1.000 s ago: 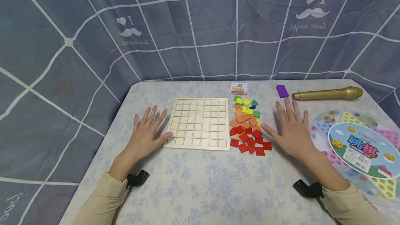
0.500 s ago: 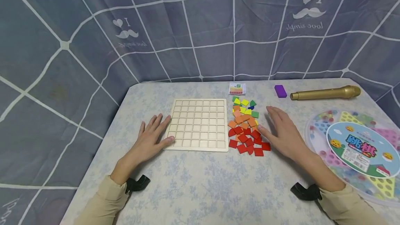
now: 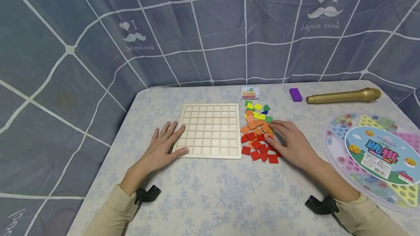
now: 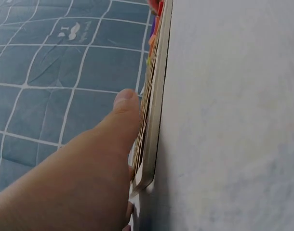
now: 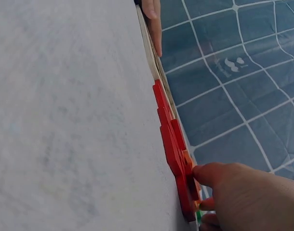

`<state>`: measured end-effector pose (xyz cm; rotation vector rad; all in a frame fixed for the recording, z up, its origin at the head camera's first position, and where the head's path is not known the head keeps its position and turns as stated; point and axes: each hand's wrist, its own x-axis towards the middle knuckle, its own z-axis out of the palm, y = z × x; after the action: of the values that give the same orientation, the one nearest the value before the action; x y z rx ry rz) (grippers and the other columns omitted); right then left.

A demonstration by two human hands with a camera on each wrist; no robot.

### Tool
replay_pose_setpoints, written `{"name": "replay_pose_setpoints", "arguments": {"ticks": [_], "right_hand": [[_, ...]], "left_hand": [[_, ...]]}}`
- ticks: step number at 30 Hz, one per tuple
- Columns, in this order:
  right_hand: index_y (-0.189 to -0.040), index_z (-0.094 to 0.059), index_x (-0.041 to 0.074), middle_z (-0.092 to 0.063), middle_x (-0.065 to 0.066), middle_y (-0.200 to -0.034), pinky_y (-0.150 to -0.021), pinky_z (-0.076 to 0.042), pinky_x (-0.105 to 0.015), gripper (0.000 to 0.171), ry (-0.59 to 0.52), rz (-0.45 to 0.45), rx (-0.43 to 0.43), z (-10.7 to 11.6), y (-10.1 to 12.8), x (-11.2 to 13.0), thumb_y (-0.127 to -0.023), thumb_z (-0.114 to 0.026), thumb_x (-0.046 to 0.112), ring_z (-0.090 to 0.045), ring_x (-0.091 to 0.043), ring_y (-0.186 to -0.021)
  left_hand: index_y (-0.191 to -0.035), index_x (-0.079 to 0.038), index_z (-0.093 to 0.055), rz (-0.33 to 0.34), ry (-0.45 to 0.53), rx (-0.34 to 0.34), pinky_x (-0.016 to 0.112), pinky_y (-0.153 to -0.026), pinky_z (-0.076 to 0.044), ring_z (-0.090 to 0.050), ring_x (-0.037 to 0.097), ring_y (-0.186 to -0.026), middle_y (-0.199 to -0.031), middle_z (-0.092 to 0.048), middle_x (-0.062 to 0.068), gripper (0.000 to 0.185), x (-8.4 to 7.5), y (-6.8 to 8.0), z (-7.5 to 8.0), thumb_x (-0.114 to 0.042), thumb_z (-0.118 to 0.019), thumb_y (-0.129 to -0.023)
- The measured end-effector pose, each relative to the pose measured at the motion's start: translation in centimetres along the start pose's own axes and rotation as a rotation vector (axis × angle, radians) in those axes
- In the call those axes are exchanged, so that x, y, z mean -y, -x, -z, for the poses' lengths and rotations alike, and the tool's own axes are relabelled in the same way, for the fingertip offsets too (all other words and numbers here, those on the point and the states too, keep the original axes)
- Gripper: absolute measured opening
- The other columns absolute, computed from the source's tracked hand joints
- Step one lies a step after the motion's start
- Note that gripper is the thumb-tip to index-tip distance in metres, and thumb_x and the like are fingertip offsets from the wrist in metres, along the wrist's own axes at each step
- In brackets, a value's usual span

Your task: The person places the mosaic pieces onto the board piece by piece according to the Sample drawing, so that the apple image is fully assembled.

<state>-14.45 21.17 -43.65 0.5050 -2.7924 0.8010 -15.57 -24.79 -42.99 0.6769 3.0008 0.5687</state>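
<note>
A pale wooden grid board (image 3: 210, 131) lies flat, its square cells bare. My left hand (image 3: 160, 148) rests at its left side, thumb and fingertips over the rim, fingers fairly straight. In the left wrist view the thumb (image 4: 124, 103) lies along the board's edge. Right of the board is a pile of small flat tiles: red tiles (image 3: 256, 145) nearest me, orange tiles (image 3: 257, 125), then yellow and green. My right hand (image 3: 293, 145) reaches the pile's right side, thumb and fingers apart. In the right wrist view its thumb touches the red tiles (image 5: 171, 144); the other fingertips are partly hidden.
A small printed pattern card (image 3: 250, 92) lies behind the tiles. Farther right are a purple block (image 3: 295, 95) and a gold microphone (image 3: 342, 96). A round Chinese checkers set (image 3: 382, 156) lies beside my right forearm. Grey-blue curtain (image 3: 210, 28) hangs behind the table.
My right hand has moved left and down from beside the pile to its right side, fingers bending and drawing together. My left hand has slid right, farther onto the board's left rim.
</note>
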Motion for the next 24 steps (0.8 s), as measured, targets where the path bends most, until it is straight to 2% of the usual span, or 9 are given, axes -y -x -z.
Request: {"name": "replay_pose_setpoints", "arguments": {"ticks": [8, 24], "right_hand": [[-0.132, -0.07, 0.0, -0.065, -0.019, -0.13, -0.105, -0.052, -0.062, 0.047, -0.001, 0.04, -0.065, -0.29, 0.13, -0.11, -0.091, -0.082, 0.021, -0.056, -0.037, -0.125], [-0.115, -0.077, 0.005, -0.074, -0.01, -0.106, -0.085, -0.059, -0.052, 0.025, -0.06, 0.012, -0.127, -0.39, 0.07, 0.13, -0.091, -0.083, 0.012, -0.065, -0.027, -0.099]], "left_hand": [[-0.17, -0.022, -0.024, -0.042, -0.013, 0.017, 0.07, -0.129, 0.0, -0.006, 0.04, -0.164, -0.177, -0.014, 0.014, 0.091, -0.32, 0.07, 0.07, -0.058, -0.066, -0.098], [-0.17, -0.021, -0.023, -0.036, -0.007, 0.035, 0.067, -0.13, 0.0, -0.005, 0.039, -0.164, -0.178, -0.011, 0.014, 0.099, -0.08, -0.04, -0.02, -0.062, -0.07, -0.094]]}}
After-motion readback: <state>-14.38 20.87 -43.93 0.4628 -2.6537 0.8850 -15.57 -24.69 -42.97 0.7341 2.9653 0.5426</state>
